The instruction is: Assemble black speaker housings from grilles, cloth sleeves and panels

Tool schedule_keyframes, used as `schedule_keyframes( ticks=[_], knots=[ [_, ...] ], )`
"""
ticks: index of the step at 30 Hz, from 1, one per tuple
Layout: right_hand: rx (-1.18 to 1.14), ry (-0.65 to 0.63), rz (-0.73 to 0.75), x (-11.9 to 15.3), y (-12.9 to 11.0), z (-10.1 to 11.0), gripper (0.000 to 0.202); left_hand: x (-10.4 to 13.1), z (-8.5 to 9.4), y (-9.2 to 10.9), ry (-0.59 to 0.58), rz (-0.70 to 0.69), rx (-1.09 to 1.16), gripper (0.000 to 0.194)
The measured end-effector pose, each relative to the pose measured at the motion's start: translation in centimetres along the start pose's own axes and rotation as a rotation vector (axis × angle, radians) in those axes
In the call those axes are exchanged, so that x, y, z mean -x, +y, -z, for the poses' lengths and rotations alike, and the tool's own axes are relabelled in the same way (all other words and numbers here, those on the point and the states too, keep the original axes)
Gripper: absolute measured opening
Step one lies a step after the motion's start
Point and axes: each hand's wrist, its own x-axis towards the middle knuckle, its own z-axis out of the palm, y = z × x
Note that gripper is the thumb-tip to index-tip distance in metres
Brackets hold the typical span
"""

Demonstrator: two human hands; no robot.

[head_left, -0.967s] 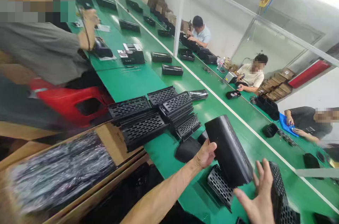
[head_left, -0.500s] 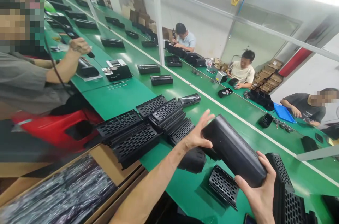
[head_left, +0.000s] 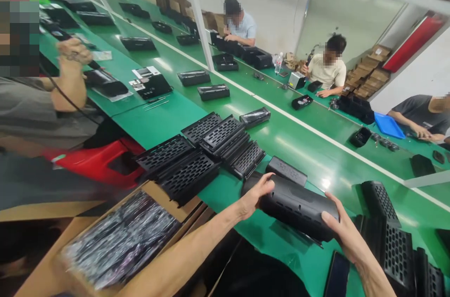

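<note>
Between my two hands is a long black plastic housing (head_left: 298, 205), rounded, with a row of small slots along its side. My left hand (head_left: 258, 196) grips its left end, thumb on top. At the right end, my right hand (head_left: 341, 224) closes round the housing with the thumb over its near face. Behind it stands another black housing (head_left: 286, 171) on the green bench. A perforated black panel lies mostly hidden below the held piece. Farther left is a pile of black perforated panels (head_left: 190, 173).
An open carton (head_left: 123, 241) of plastic-wrapped parts stands at lower left. More perforated pieces (head_left: 397, 250) and a phone (head_left: 336, 273) lie on the right. A co-worker's hand (head_left: 73, 51) holds a tool at left. Several people sit across the green conveyor (head_left: 281, 123).
Both hands have lowered the housing and turned it, so its slotted side now shows. It lies more level than before. My view has tilted down.
</note>
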Motion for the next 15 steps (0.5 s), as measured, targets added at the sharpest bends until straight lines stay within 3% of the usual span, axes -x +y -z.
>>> schedule_keyframes(
  ticks=[3, 8, 15],
  knots=[
    [-0.098, -0.001, -0.198, -0.4, 1.9, -0.5, 0.093, 2.0, 0.9, -2.4, 0.037, 0.212, 0.085, 0.079],
    [-0.127, -0.088, -0.360, -0.9, 4.1, -1.5, 0.092, 4.1, 1.3, -3.4, 0.078, 0.278, 0.028, 0.075],
    [-0.001, -0.152, -0.436, -1.5, 4.4, -1.6, 0.079, 4.9, 1.7, -3.7, 0.071, 0.369, -0.094, 0.077]
  ],
)
